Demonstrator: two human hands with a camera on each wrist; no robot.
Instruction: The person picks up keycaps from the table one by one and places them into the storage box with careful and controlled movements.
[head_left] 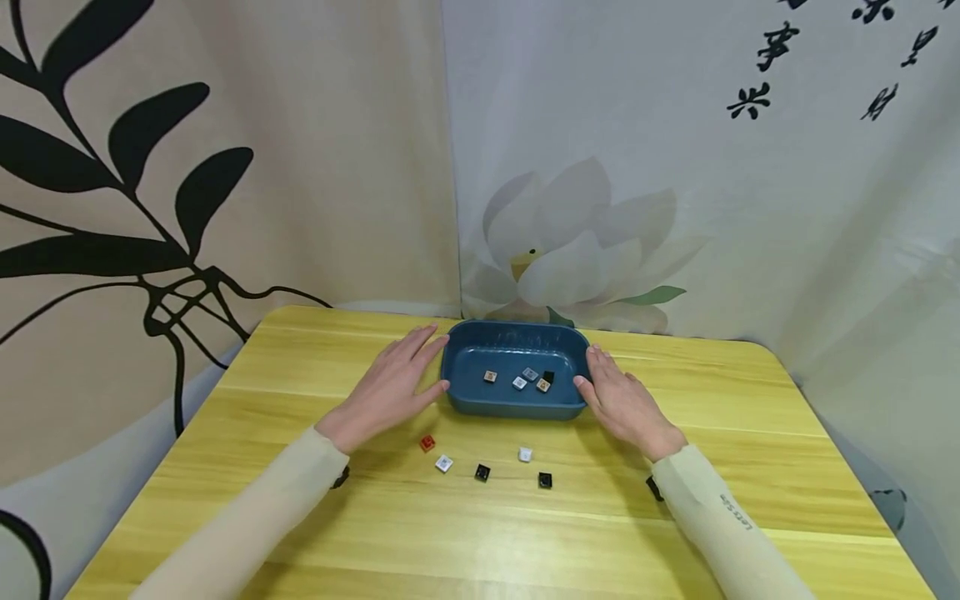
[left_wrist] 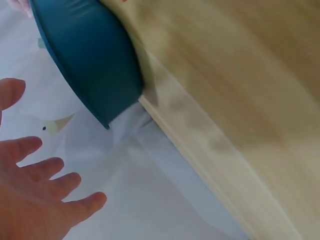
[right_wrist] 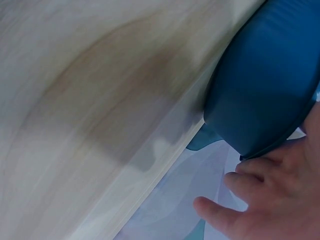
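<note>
A blue rectangular tray (head_left: 517,411) stands near the back edge of the table, with several small square pieces like keycaps (head_left: 543,385) inside. At its left end is my left hand (head_left: 386,386), fingers spread; the left wrist view shows these fingers (left_wrist: 47,170) apart from the tray wall (left_wrist: 95,60). My right hand (head_left: 626,404) lies along the right end, thumb near the rim; in the right wrist view its fingers (right_wrist: 260,185) appear to touch the rim, straight or slightly bent. In front of the tray lie a red piece (head_left: 427,442), two white pieces (head_left: 444,463) and two black pieces (head_left: 482,472).
The wooden table (head_left: 480,542) ends just behind the tray, against a hanging cloth (head_left: 360,167) printed with leaves and a flower. Both forearms, in pale sleeves (head_left: 247,508), reach in from the front at either side of the loose pieces.
</note>
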